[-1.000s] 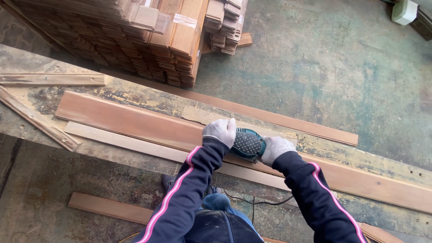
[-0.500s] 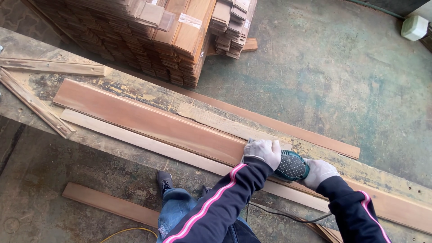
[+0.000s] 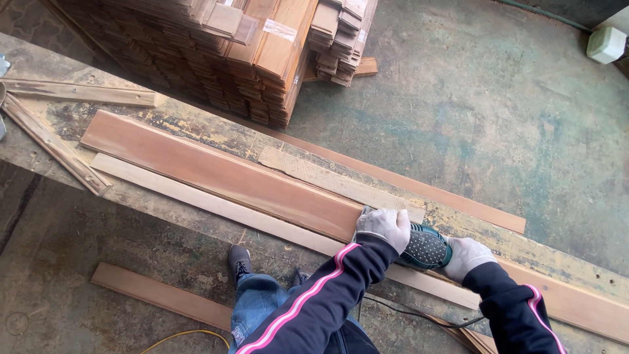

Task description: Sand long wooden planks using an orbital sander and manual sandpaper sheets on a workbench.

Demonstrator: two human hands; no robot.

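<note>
A green and black electric sander (image 3: 424, 248) rests on a long reddish-brown plank (image 3: 216, 174) that lies along a worn workbench (image 3: 59, 59). My left hand (image 3: 385, 226), in a white glove, presses on the sander's front. My right hand (image 3: 466, 255), also gloved, grips its rear. A paler strip of wood (image 3: 196, 202) lies along the plank's near edge. The sander's black cord (image 3: 419, 316) hangs below the bench.
A tall stack of bundled wood boards (image 3: 236, 52) stands on the concrete floor behind the bench. Loose battens (image 3: 52, 147) lie at the bench's left end. Another plank (image 3: 157, 298) and a yellow cable (image 3: 187, 335) lie on the floor by my shoe (image 3: 240, 260). A white box (image 3: 606, 42) sits far right.
Both hands and the sander slid to the right along the plank over the first half second, then nearly stopped. The view shifted right with them.
</note>
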